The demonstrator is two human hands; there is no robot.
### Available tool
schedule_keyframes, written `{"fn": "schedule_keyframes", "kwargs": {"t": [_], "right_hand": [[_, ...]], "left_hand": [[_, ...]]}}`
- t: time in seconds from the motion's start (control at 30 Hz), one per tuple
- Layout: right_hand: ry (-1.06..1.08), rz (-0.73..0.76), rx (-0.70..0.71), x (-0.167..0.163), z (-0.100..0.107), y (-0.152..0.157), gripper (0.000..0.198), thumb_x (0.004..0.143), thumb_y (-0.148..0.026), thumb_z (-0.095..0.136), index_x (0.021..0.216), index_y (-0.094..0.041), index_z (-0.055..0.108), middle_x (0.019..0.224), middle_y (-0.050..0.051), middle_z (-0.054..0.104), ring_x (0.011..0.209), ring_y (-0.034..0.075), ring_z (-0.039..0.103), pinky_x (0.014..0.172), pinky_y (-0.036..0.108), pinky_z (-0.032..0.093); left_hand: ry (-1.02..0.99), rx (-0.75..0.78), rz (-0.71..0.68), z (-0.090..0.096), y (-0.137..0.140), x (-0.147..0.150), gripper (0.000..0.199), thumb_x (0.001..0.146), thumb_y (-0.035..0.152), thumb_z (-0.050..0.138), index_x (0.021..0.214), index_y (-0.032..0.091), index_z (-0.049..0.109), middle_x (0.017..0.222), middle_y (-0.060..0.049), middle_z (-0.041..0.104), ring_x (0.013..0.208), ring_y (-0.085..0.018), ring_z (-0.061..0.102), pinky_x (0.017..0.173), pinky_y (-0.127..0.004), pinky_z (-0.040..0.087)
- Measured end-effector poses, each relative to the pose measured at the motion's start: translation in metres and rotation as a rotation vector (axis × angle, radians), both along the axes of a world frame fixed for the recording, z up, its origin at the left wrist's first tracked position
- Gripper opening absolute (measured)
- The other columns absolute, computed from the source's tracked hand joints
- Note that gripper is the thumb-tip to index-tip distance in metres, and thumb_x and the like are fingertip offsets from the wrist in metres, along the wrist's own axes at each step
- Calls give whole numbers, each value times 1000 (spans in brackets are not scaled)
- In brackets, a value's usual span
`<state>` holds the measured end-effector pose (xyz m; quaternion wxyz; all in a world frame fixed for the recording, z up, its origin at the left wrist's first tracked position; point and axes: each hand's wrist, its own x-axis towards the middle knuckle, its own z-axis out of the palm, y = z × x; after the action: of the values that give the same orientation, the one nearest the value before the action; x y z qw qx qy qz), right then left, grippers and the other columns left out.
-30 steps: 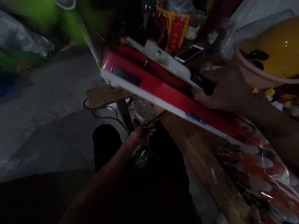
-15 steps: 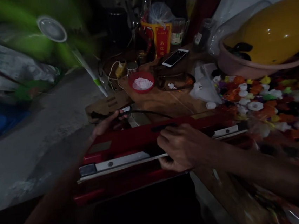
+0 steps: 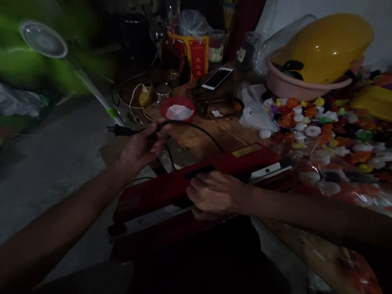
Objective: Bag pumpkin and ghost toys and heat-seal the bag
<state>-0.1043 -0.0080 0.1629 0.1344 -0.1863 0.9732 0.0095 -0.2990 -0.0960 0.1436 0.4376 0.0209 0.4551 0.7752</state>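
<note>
The right hand (image 3: 217, 193) has its fingers curled tight on the middle of the red machine (image 3: 164, 181). The left hand (image 3: 140, 148), past the machine, has fingers bent round the black cord (image 3: 201, 130). So the machine is in hand, but its plug (image 3: 121, 130) is loose, in no socket. Beyond the machine is the wooden table (image 3: 195, 140). The machine's bottom is hidden; I can't tell what it rests on.
</note>
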Motion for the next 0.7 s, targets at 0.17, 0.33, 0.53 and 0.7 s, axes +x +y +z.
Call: {"fn": "schedule_keyframes", "kwargs": {"t": [0.17, 0.33, 0.53, 0.7], "right_hand": [[79, -73, 40, -2, -5, 1, 30, 98, -26, 44, 104, -6, 66, 95, 18, 70, 89, 27, 69, 66, 34, 48], [58, -228, 132, 10, 7, 28, 31, 95, -36, 53, 100, -9, 69, 92, 16, 72, 84, 28, 71, 63, 33, 46], [162, -361, 262, 16, 22, 71, 28, 97, -29, 51, 97, -8, 70, 97, 19, 74, 89, 31, 73, 67, 34, 48], [264, -378, 305, 6, 17, 104, 27, 97, -27, 51, 101, -7, 69, 99, 20, 74, 90, 29, 72, 70, 33, 47]], "left_hand": [[-33, -72, -78, 10, 32, 6, 21, 106, 25, 44, 90, 17, 56, 73, 0, 68, 39, -4, 37, 34, -14, 26], [119, -74, -301, -11, 43, -5, 25, 99, 41, 59, 101, 17, 66, 79, -3, 71, 40, -5, 38, 34, -17, 21], [810, -89, -414, -24, 57, -27, 45, 96, 54, 57, 120, 19, 73, 99, -8, 72, 46, -7, 47, 42, -22, 29], [1357, -215, -269, -16, 93, -56, 26, 83, 35, 77, 102, 19, 79, 88, -4, 72, 85, -18, 64, 82, -26, 46]]}}
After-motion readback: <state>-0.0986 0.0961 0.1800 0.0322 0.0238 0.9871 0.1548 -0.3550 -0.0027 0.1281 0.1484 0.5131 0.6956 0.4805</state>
